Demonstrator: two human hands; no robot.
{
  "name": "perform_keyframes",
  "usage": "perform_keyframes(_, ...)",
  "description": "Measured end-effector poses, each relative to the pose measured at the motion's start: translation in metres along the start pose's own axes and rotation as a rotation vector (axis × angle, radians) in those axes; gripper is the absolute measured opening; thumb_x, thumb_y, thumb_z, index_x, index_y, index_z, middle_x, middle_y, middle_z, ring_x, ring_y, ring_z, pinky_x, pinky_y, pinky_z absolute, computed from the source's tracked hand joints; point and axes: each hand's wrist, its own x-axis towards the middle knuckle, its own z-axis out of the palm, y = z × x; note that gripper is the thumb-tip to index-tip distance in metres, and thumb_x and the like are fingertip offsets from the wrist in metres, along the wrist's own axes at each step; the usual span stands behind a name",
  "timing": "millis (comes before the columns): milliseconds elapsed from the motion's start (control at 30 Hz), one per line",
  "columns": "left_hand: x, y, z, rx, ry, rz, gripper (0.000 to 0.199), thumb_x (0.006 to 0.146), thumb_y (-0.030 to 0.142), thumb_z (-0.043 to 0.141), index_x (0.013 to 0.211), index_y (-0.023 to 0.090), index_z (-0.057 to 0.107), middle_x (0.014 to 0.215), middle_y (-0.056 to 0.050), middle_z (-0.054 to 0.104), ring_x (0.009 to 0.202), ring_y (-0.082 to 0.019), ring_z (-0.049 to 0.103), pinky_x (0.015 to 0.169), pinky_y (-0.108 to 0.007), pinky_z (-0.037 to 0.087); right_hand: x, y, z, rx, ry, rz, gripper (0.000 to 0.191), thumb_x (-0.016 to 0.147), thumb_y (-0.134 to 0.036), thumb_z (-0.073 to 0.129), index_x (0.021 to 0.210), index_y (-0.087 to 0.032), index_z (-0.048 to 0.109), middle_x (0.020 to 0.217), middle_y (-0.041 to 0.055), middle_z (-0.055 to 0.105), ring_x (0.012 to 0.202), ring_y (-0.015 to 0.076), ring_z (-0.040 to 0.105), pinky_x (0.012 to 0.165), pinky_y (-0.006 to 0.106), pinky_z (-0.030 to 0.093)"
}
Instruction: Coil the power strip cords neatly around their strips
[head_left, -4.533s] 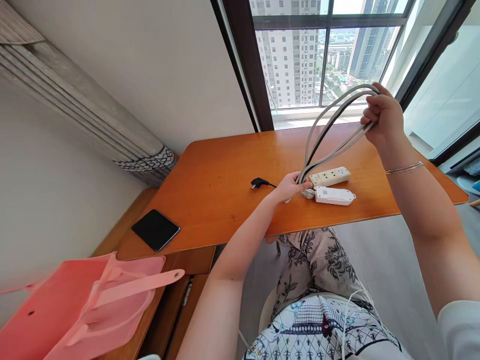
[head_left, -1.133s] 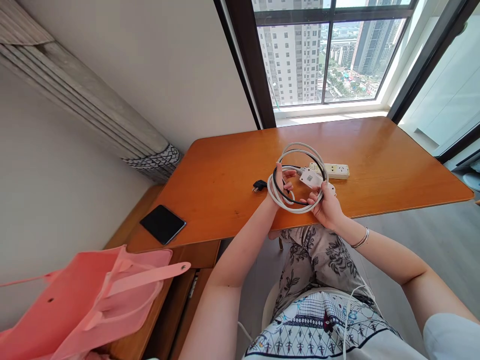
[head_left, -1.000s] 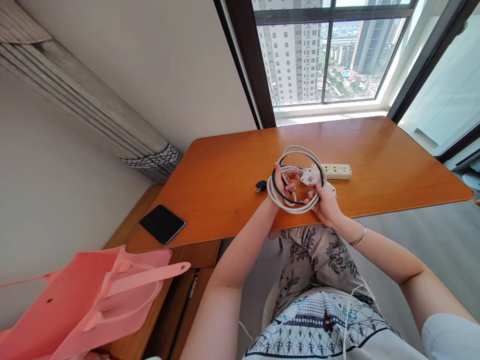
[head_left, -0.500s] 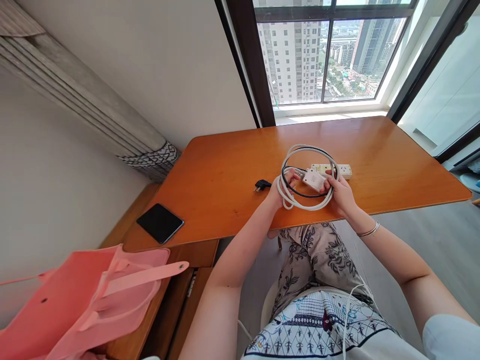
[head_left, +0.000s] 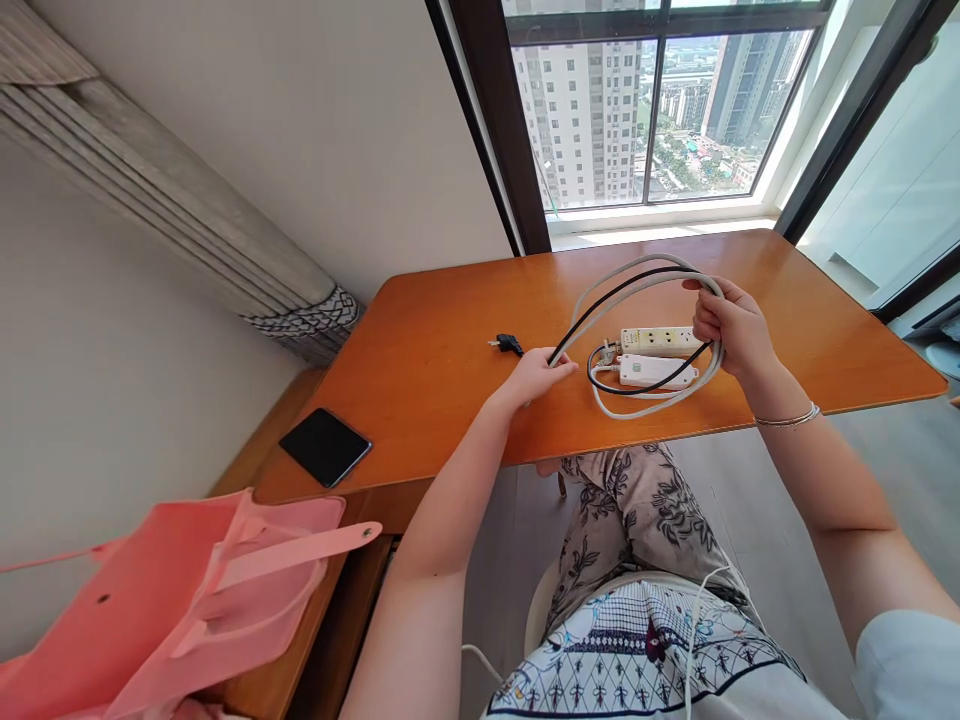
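A looped bundle of white and black power cords (head_left: 637, 285) stretches between my two hands above the table. My left hand (head_left: 536, 375) is closed around the cords at the left end of the loops. At the upper right of the loops, my right hand (head_left: 731, 325) grips the same cords. Beneath and inside the coil, two white power strips lie side by side: the farther power strip (head_left: 656, 341) and the nearer power strip (head_left: 649, 372). A black plug (head_left: 508, 345) rests on the table just beyond my left hand.
The brown wooden table (head_left: 450, 330) runs up to a window (head_left: 660, 120). A black tablet or phone (head_left: 325, 447) lies at its left edge. Lower left, a pink bag (head_left: 195, 590) stands open beside the table. Patterned trousers and a chair are under the front edge.
My hands have moved apart, left hand leftward and right hand up and right, widening the cord coil. The nearer power strip now lies on the table, out of my right fingers. The plug shifted slightly.
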Motion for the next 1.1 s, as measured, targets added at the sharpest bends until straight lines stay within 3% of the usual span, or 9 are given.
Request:
perform_keyframes(200,0.001,-0.006,0.007,-0.024,-0.009,0.081,0.029,0.075,0.04,0.075,0.095,0.02,0.069,0.059,0.005,0.05,0.055,-0.014,0.046,0.057,-0.026,0.036,0.013,-0.021,0.005,-0.05,-0.01,-0.08,0.018,0.078,-0.007,0.074,0.088,-0.021,0.066,0.054,-0.0109,0.034,0.042,0.0033,0.026,0.037,0.017,0.021)
perform_keyframes(367,-0.004,-0.003,0.023,0.131,-0.007,0.188,0.063,0.075,0.026,0.071,0.134,0.015,0.056,0.069,0.006,0.056,0.062,-0.014,0.052,0.066,-0.026,0.04,0.024,-0.021,0.002,-0.038,0.034,-0.145,0.02,0.082,-0.012,0.075,0.095,-0.023,0.064,0.057,-0.0106,0.037,0.043,0.0035,0.032,0.039,0.016,0.024)
perform_keyframes(467,-0.005,0.0,0.031,0.175,-0.076,0.239,0.074,0.074,0.018,0.068,0.145,0.017,0.048,0.08,0.002,0.063,0.071,-0.016,0.06,0.073,-0.028,0.046,0.028,-0.022,0.004,0.02,0.073,-0.141,0.022,0.082,-0.015,0.075,0.097,-0.024,0.063,0.056,-0.0111,0.037,0.042,0.0045,0.035,0.038,0.017,0.026)
perform_keyframes(567,-0.004,0.002,0.037,0.201,-0.14,0.336,0.079,0.066,0.012,0.075,0.141,0.02,0.053,0.1,-0.005,0.068,0.096,-0.023,0.066,0.089,-0.033,0.05,0.03,-0.024,0.009,0.144,0.149,-0.082,0.02,0.083,-0.012,0.069,0.095,-0.025,0.061,0.051,-0.0128,0.03,0.038,0.0047,0.027,0.035,0.016,0.023)
perform_keyframes(633,-0.002,0.001,0.042,0.218,-0.121,0.355,0.075,0.06,0.018,0.085,0.131,0.021,0.061,0.107,-0.008,0.066,0.105,-0.028,0.065,0.095,-0.037,0.05,0.032,-0.022,0.012,0.221,0.191,-0.037,0.019,0.085,-0.012,0.066,0.094,-0.027,0.058,0.049,-0.0136,0.025,0.037,0.005,0.022,0.033,0.016,0.022)
perform_keyframes(733,-0.001,-0.002,0.05,0.221,-0.032,0.335,0.056,0.063,0.035,0.09,0.113,0.022,0.07,0.098,-0.006,0.061,0.095,-0.026,0.064,0.09,-0.038,0.051,0.039,-0.014,0.008,0.262,0.219,-0.01,0.016,0.089,-0.02,0.068,0.094,-0.028,0.055,0.05,-0.0141,0.023,0.037,0.0053,0.024,0.033,0.016,0.024)
perform_keyframes(833,-0.001,-0.004,0.056,0.167,0.078,0.365,0.023,0.078,0.034,0.079,0.097,0.022,0.072,0.093,-0.005,0.058,0.087,-0.021,0.061,0.084,-0.035,0.05,0.045,-0.003,-0.001,0.243,0.228,-0.03,0.015,0.091,-0.025,0.067,0.093,-0.027,0.053,0.05,-0.0143,0.024,0.037,0.0054,0.03,0.037,0.015,0.028)
perform_keyframes(933,0.0,-0.003,0.056,0.094,0.16,0.371,0.006,0.08,0.022,0.072,0.079,0.02,0.067,0.092,-0.005,0.059,0.086,-0.019,0.059,0.082,-0.032,0.048,0.044,0.009,-0.009,0.188,0.224,-0.06,0.019,0.088,-0.026,0.069,0.099,-0.029,0.054,0.054,-0.0137,0.036,0.042,0.0054,0.041,0.041,0.015,0.032)
perform_keyframes(1100,0.007,0.001,0.053,-0.183,0.176,0.261,0.012,0.079,0.023,0.071,0.071,0.02,0.062,0.076,-0.002,0.062,0.077,-0.018,0.058,0.077,-0.03,0.045,0.027,0.026,-0.021,-0.095,0.141,-0.169,0.05,0.082,-0.027,0.073,0.128,-0.038,0.056,0.082,-0.0078,0.067,0.057,0.0076,0.056,0.053,0.02,0.047)
